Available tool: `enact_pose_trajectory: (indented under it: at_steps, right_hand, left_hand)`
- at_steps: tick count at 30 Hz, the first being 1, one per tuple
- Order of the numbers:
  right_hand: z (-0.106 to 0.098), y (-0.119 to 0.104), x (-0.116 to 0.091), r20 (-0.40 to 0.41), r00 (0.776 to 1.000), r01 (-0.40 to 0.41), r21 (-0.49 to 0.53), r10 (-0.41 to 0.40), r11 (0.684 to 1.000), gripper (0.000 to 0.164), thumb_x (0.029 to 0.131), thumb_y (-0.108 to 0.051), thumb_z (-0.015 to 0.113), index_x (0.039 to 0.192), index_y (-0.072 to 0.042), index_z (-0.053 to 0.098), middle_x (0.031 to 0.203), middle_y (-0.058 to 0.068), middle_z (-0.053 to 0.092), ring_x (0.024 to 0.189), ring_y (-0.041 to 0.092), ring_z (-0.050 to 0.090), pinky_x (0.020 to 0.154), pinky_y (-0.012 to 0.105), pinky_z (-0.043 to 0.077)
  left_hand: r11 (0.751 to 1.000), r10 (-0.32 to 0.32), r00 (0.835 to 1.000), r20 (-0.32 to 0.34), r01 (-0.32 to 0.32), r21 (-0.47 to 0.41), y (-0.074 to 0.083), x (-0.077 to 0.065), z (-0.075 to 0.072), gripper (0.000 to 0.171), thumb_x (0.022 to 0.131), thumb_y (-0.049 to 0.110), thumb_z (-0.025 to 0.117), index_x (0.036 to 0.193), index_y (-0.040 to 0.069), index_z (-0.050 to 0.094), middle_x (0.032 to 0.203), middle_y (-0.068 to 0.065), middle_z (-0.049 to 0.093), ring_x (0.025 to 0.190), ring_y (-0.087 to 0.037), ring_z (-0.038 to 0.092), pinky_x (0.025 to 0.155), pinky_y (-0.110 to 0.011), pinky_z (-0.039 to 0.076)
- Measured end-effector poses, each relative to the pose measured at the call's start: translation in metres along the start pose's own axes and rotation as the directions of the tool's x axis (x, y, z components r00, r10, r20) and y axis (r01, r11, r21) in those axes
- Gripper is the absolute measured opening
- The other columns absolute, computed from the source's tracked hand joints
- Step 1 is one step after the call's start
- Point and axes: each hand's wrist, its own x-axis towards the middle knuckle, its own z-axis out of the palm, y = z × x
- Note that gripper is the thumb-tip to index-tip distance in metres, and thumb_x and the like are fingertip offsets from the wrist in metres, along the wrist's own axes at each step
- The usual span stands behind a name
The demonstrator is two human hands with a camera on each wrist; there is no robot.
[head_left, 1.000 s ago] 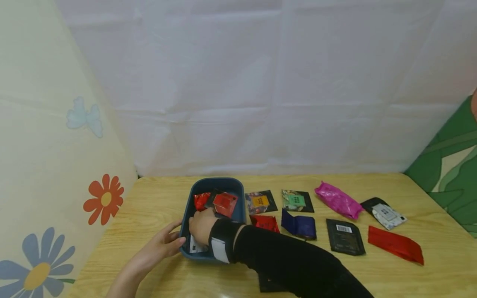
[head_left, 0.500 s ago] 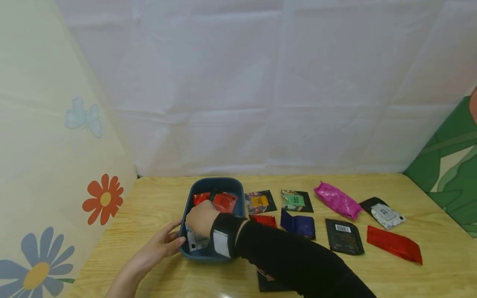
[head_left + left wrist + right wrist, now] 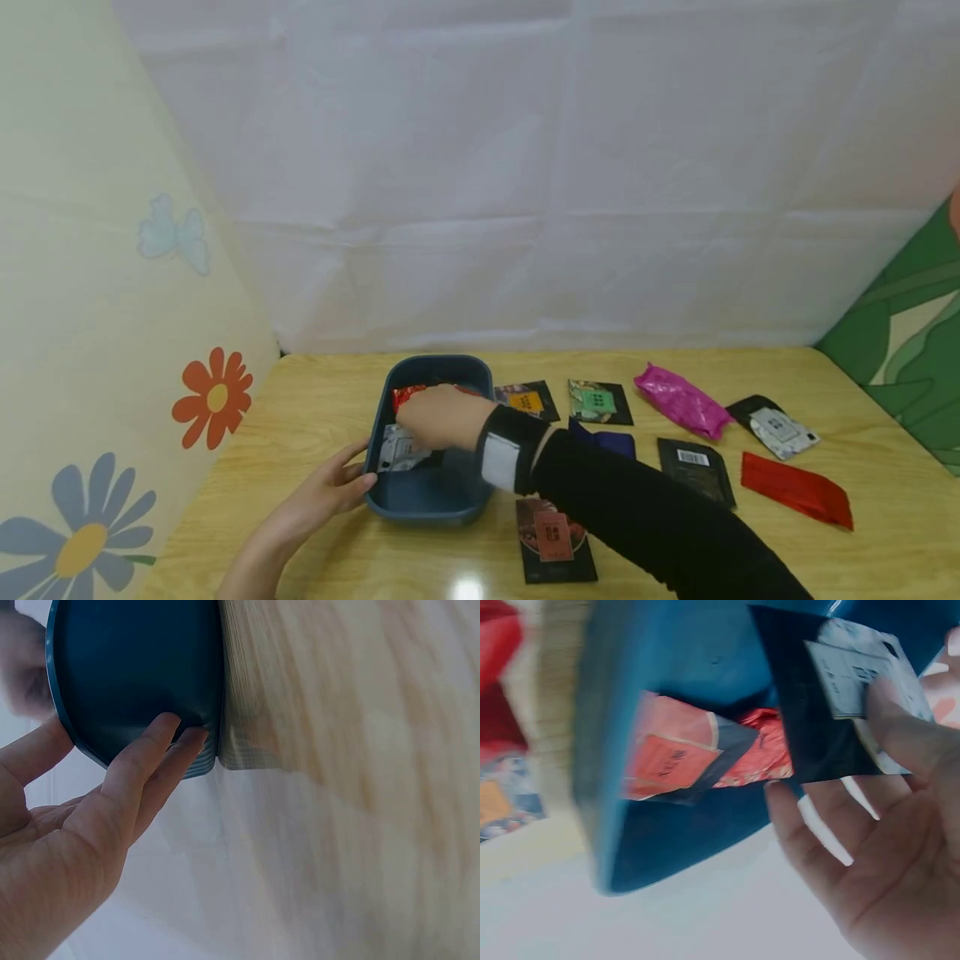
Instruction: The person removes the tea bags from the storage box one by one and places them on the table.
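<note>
In the head view a dark blue plastic bin (image 3: 427, 510) stands on the table. My left hand (image 3: 330, 487) rests against its left side. The left wrist view shows that hand's straight fingers (image 3: 133, 769) touching the outer wall. My right hand (image 3: 442, 417) is inside the bin. It pinches a flat black-and-white sachet (image 3: 810, 697) between thumb and fingers, tilted above the bin floor. Beyond it in the right wrist view lie a sachet with a red label (image 3: 671, 765) and a crinkled red packet (image 3: 761, 750), partly overlapping.
Right of the bin lie several packets: an orange-labelled sachet (image 3: 527, 402), a green-labelled one (image 3: 598, 402), a pink packet (image 3: 682, 400), a black sachet (image 3: 696, 471), a long red packet (image 3: 797, 490) and a black sachet with a red label (image 3: 555, 542). A white sheet (image 3: 525, 208) hangs behind.
My right hand has moved farther back and to the right inside the bin, carrying the black-and-white sachet from the front left part. The left hand has stayed against the bin.
</note>
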Motion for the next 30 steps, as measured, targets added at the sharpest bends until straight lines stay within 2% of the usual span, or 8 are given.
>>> enact_pose_trajectory:
  at_steps: [5,9,11,14,18,21,23,30]
  right_hand:
    - [0.003,0.022,-0.025,-0.117,0.993,0.016,0.16,0.003,0.987,0.03,0.095,-0.029,0.069,0.122,-0.017,0.067,0.082,-0.01,0.064,0.067,0.005,0.057,0.059,0.024,0.046]
    - [0.01,0.035,-0.05,-0.253,0.966,0.042,0.333,0.047,0.942,0.038,0.097,-0.031,0.065,0.13,-0.013,0.062,0.074,-0.008,0.064,0.053,0.005,0.053,0.049,0.024,0.041]
    - [0.015,0.04,-0.063,-0.292,0.952,0.044,0.443,0.098,0.895,0.039,0.098,-0.031,0.064,0.131,-0.011,0.061,0.08,-0.006,0.065,0.054,0.005,0.054,0.05,0.024,0.043]
    - [0.023,0.047,-0.083,-0.341,0.922,0.057,0.588,0.183,0.807,0.025,0.097,-0.03,0.066,0.11,-0.009,0.063,0.076,-0.005,0.056,0.055,0.005,0.046,0.052,0.024,0.039]
    - [0.037,0.057,-0.107,-0.386,0.887,0.132,0.74,0.256,0.66,0.018,0.095,-0.025,0.068,0.102,-0.01,0.065,0.08,-0.001,0.062,0.064,0.01,0.057,0.058,0.024,0.047]
    - [0.043,0.065,-0.125,-0.38,0.874,0.146,0.8,0.303,0.581,0.034,0.095,-0.022,0.069,0.124,-0.004,0.065,0.101,0.005,0.071,0.082,0.015,0.067,0.063,0.026,0.054]
    - [0.046,0.069,-0.136,-0.368,0.869,0.127,0.813,0.332,0.568,0.039,0.094,-0.022,0.07,0.125,0.0,0.064,0.102,0.007,0.071,0.083,0.014,0.067,0.062,0.026,0.054]
    - [0.057,0.081,-0.164,-0.347,0.856,0.061,0.806,0.385,0.589,0.039,0.092,-0.019,0.072,0.121,0.005,0.064,0.1,0.01,0.072,0.084,0.016,0.069,0.067,0.024,0.057]
  left_hand:
    - [1.0,0.006,1.0,-0.013,-0.006,-0.002,0.003,-0.001,0.001,0.068,0.103,0.014,0.055,0.152,-0.011,0.015,0.144,-0.042,0.035,0.129,-0.047,0.047,0.099,-0.051,0.048]
    - [1.0,-0.001,1.0,-0.024,0.001,0.004,0.003,0.0,0.002,0.068,0.102,0.014,0.056,0.152,-0.012,0.017,0.144,-0.042,0.035,0.129,-0.047,0.046,0.099,-0.05,0.048]
    - [1.0,-0.005,1.0,-0.026,0.005,0.008,0.002,0.0,0.002,0.069,0.102,0.016,0.057,0.152,-0.011,0.017,0.144,-0.042,0.035,0.13,-0.047,0.046,0.099,-0.05,0.048]
    - [1.0,-0.006,1.0,-0.026,0.006,0.004,0.001,0.001,0.002,0.071,0.102,0.018,0.058,0.152,-0.011,0.017,0.144,-0.043,0.034,0.13,-0.047,0.045,0.1,-0.05,0.048]
    - [1.0,-0.002,1.0,-0.022,0.002,0.011,-0.001,0.002,0.002,0.07,0.102,0.018,0.057,0.152,-0.011,0.017,0.144,-0.042,0.034,0.13,-0.047,0.046,0.099,-0.051,0.047]
    - [1.0,0.003,1.0,-0.011,-0.002,0.015,-0.001,0.002,0.001,0.07,0.103,0.017,0.056,0.152,-0.011,0.015,0.144,-0.042,0.034,0.13,-0.047,0.046,0.1,-0.053,0.046]
    - [1.0,0.0,1.0,-0.013,0.0,0.019,-0.001,0.002,0.001,0.07,0.103,0.018,0.055,0.152,-0.011,0.015,0.144,-0.042,0.035,0.129,-0.047,0.046,0.1,-0.054,0.046]
    - [1.0,-0.018,0.999,-0.032,0.018,0.014,0.001,0.001,0.002,0.068,0.103,0.016,0.056,0.152,-0.01,0.017,0.145,-0.042,0.034,0.131,-0.048,0.044,0.1,-0.052,0.047]
